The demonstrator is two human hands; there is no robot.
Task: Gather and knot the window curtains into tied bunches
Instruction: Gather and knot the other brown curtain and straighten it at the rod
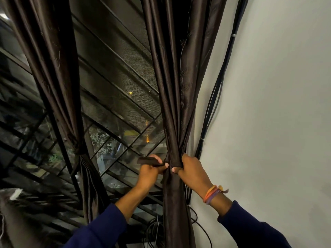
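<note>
Head cam is tilted way up, so I'm looking at the window at a steep slant. My right hand (192, 173) is wrapped around the right curtain (174, 97), fingers (174, 170) curled tight round the gathered bunch just beside the white wall (277, 104). My left hand (151, 170) sits right next to it on the window side, thumb and fingers pinching a dark strip of tie fabric (147, 161) that sticks out to the left; the strip's other end meets the bunch, but I can't tell how it's attached there. Both hands are touching the same gathered spot, and the curtain hangs on down below them between my blue sleeves (100, 230).

Over on the left, the left curtain (53, 68) is already cinched into a bunch with a band (78, 151) around its narrow point, and it flares out again beneath.

Behind the curtains there's the window grille (116, 68) with mesh, a few yellow lights outside. Black cables (215, 97) run down the wall next to the right curtain, and there's a bundle of colored wrist bands (212, 193) on my right wrist.
</note>
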